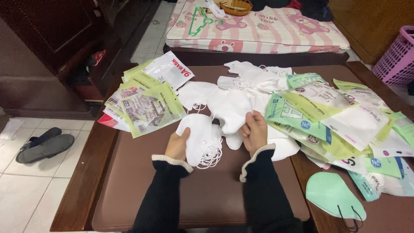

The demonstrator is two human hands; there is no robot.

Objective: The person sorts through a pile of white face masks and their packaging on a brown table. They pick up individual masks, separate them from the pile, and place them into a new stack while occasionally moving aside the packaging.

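Observation:
My left hand grips a small stack of folded white face masks with ear loops hanging at the lower right. My right hand pinches the edge of another white mask lifted just beside that stack. Behind both hands a loose heap of more white masks spreads over the brown padded table top. Both forearms wear black sleeves with cream cuffs.
A pile of green and white mask packets lies at the left, a bigger pile of packets at the right. A single green mask rests near the right front. Slippers sit on the tiled floor; a pink basket stands far right.

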